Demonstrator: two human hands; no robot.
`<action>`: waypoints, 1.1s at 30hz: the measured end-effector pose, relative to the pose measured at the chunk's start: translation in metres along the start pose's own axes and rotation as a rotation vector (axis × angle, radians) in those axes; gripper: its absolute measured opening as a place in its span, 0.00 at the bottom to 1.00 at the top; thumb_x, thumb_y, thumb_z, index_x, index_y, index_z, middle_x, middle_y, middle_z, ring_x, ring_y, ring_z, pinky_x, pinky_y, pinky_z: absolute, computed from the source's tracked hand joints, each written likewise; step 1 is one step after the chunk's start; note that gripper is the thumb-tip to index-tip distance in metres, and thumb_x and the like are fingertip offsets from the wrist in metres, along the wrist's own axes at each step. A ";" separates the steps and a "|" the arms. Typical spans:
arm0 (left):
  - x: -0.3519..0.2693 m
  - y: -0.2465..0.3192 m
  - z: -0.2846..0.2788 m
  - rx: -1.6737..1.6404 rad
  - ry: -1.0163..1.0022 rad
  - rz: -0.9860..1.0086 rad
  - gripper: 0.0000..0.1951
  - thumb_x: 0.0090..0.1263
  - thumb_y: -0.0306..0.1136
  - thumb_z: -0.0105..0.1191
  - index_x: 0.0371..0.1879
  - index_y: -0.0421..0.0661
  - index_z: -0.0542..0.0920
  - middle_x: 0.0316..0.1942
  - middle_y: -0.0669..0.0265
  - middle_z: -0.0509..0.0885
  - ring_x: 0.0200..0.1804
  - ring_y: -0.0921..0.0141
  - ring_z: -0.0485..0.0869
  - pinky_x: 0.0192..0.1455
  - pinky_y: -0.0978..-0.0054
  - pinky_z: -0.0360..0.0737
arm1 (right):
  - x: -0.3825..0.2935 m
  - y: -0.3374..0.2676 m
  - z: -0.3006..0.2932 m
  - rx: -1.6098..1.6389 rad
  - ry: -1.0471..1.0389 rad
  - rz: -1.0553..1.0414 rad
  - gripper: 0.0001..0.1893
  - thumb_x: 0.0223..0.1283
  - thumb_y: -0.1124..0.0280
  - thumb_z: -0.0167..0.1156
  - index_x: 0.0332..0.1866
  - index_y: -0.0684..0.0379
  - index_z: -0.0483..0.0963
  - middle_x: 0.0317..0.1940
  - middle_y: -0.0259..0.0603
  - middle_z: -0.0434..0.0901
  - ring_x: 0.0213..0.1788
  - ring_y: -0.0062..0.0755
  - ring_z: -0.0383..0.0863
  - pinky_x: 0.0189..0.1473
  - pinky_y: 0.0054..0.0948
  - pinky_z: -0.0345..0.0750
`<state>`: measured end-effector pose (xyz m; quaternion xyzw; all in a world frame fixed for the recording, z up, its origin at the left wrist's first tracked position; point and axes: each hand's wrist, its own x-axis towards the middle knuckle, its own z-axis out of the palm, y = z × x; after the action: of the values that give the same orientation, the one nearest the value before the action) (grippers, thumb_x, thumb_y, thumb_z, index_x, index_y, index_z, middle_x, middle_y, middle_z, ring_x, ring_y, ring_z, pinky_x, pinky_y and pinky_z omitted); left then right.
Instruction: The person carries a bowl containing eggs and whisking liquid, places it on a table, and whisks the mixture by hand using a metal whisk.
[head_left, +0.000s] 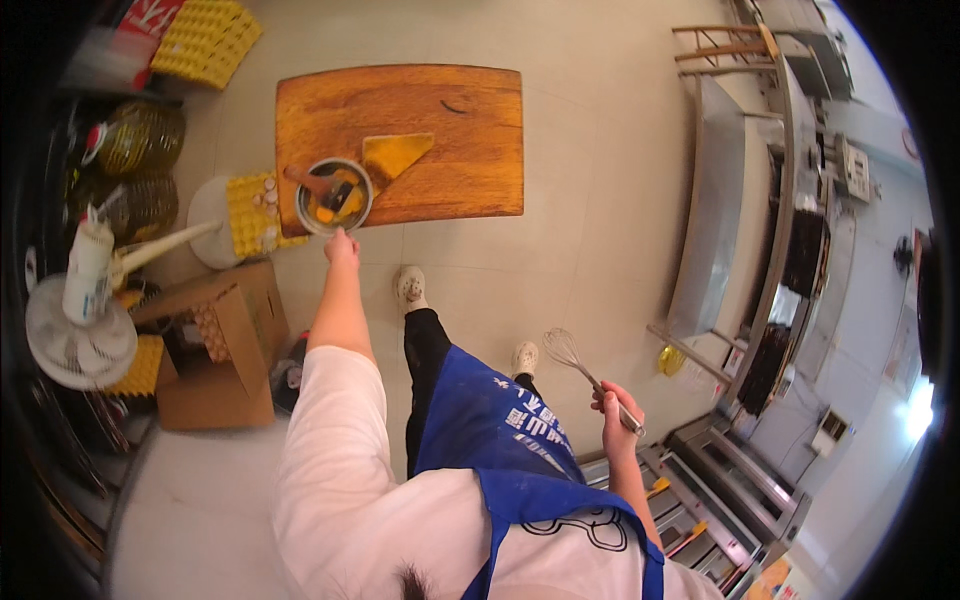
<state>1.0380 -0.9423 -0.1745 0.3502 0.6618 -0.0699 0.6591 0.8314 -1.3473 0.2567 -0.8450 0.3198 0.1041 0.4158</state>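
Note:
My left hand (342, 247) grips the near rim of a round metal bowl (369, 208). Inside it are orange-yellow pieces that look like egg yolk, along with a brush (309, 181) whose wooden handle leans on the left rim. The bowl is over the left front part of a small wooden table (465, 150); whether it rests there I cannot tell. Beside it lies a flat, roughly triangular yellow piece (397, 156) of unclear material. Off to the right, my right hand (621, 420) holds a metal balloon whisk (574, 356) by its handle, wires pointing away from me.
Left of the table are a yellow egg tray (251, 214) with eggshells, a cardboard box (217, 375), a white fan (81, 330) and large oil bottles (142, 139). A metal rack (709, 210) stands right. Metal equipment (705, 510) is behind my right arm.

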 end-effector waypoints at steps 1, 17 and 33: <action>0.009 -0.004 -0.007 -0.007 -0.041 0.089 0.12 0.73 0.38 0.50 0.26 0.48 0.71 0.22 0.72 0.71 0.22 0.76 0.69 0.20 0.76 0.65 | 0.003 -0.006 0.004 0.022 -0.025 0.004 0.14 0.69 0.67 0.58 0.50 0.68 0.79 0.38 0.45 0.85 0.37 0.28 0.85 0.43 0.28 0.83; -0.162 0.045 -0.073 0.429 -0.164 0.452 0.11 0.68 0.34 0.48 0.24 0.46 0.67 0.17 0.70 0.68 0.18 0.73 0.66 0.20 0.72 0.62 | -0.050 -0.046 -0.090 0.146 0.219 -0.033 0.11 0.65 0.64 0.60 0.44 0.59 0.83 0.38 0.39 0.87 0.39 0.28 0.86 0.43 0.27 0.80; -0.452 -0.024 0.248 0.670 -0.611 0.494 0.10 0.67 0.34 0.47 0.23 0.46 0.72 0.14 0.69 0.69 0.13 0.74 0.66 0.14 0.76 0.63 | 0.171 0.048 -0.343 0.885 0.674 -0.156 0.13 0.68 0.66 0.56 0.46 0.66 0.79 0.31 0.40 0.84 0.30 0.24 0.83 0.35 0.23 0.81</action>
<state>1.1768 -1.2654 0.2032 0.6516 0.2782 -0.2195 0.6708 0.9025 -1.7100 0.3675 -0.5975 0.3845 -0.3471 0.6121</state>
